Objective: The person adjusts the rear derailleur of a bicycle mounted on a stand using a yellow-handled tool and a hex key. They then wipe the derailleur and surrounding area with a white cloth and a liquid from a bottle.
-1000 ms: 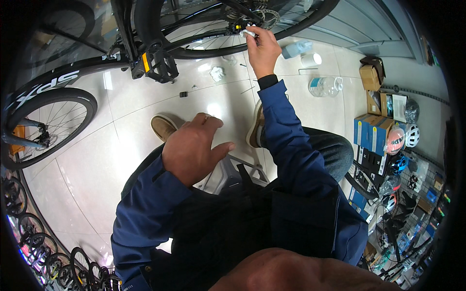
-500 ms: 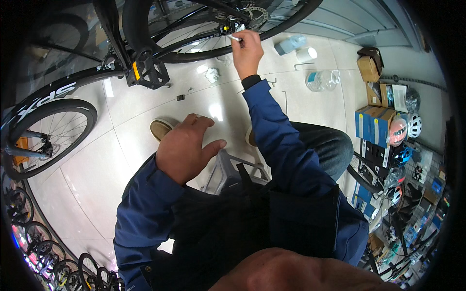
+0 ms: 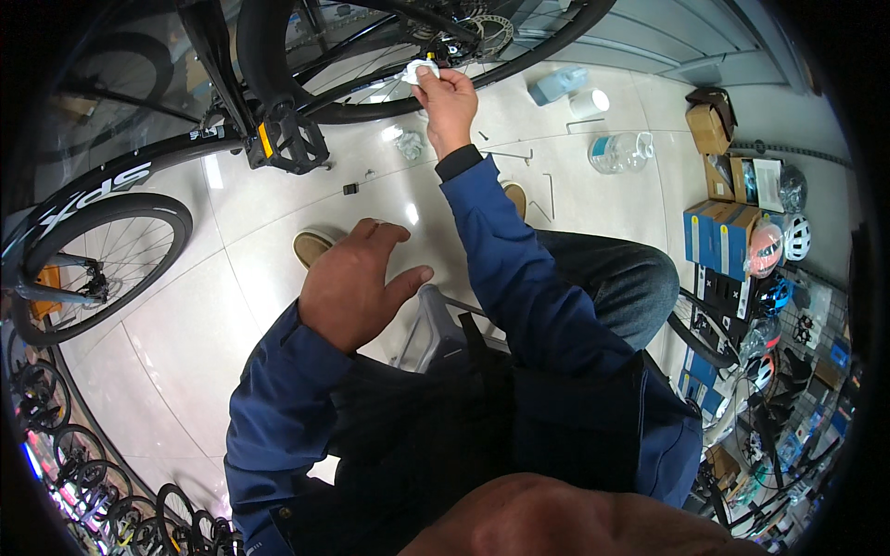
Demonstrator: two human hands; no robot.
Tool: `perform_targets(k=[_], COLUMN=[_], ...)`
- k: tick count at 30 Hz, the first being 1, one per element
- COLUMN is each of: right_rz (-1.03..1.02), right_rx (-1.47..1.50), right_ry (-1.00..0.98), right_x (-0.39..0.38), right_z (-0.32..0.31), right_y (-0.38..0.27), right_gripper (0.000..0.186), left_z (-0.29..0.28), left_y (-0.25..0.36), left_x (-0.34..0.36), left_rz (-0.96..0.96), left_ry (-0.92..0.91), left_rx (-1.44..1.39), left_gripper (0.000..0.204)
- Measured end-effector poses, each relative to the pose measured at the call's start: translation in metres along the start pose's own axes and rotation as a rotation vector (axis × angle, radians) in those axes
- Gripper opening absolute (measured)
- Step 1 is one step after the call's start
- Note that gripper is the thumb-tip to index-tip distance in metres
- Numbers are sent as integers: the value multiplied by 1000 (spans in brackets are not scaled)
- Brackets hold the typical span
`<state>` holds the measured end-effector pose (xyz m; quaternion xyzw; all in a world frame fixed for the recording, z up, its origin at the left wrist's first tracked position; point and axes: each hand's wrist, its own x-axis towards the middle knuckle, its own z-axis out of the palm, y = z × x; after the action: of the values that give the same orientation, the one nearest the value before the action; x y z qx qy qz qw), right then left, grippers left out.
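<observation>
While our right hand (image 3: 447, 109) pinches a crumpled white tissue (image 3: 421, 71) between thumb and fingers beside the black-tyred, spoked rear wheel (image 3: 371, 113) of a bicycle, our left hand (image 3: 352, 283) hovers with its thumb spread from loosely curved fingers. We cannot quite tell whether the tissue touches the slim black frame tube (image 3: 352, 91) near it. Below us runs a pale, glossy tiled floor (image 3: 190, 371), where a clear plastic bottle (image 3: 621, 153) with a blue label lies near a white cylindrical container (image 3: 590, 103). To our right, blue cardboard boxes (image 3: 697, 233) stand beside a white vented helmet (image 3: 795, 237); grey panelling (image 3: 667, 42) rises beyond the wheel.
</observation>
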<state>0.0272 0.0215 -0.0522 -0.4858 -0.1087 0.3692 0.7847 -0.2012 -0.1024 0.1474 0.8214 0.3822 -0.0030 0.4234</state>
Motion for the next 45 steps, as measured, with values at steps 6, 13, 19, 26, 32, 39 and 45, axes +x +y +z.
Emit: perform_targets(k=[6,13,19,26,32,39,45], right_rz=[143,173,160,217,181,56,209], right_rx=[60,109,29,-33,-35,-93,-104], right_ry=[-45,45,109,48,-4,90,50], right_x=[5,19,22,15,18,7,13], right_z=[-3,-28,-30,-18,-31,-20,-17], right_y=[8,3,-11,-8,-23,-15,-18], right_gripper=[26,28,29,20,23,17,15], left_z=[3,2,3,2,1,-1,-3], left_y=[-2,-1,1,2,-2,-1,0], left_x=[0,1,5,4,-1,-4,-5], left_rz=[57,57,65,23,74,39,13], left_ry=[38,19,7,-22,34,10,-2], left_rx=[26,23,37,15,24,13,12], left_gripper=[46,47,48,48,48,50,49])
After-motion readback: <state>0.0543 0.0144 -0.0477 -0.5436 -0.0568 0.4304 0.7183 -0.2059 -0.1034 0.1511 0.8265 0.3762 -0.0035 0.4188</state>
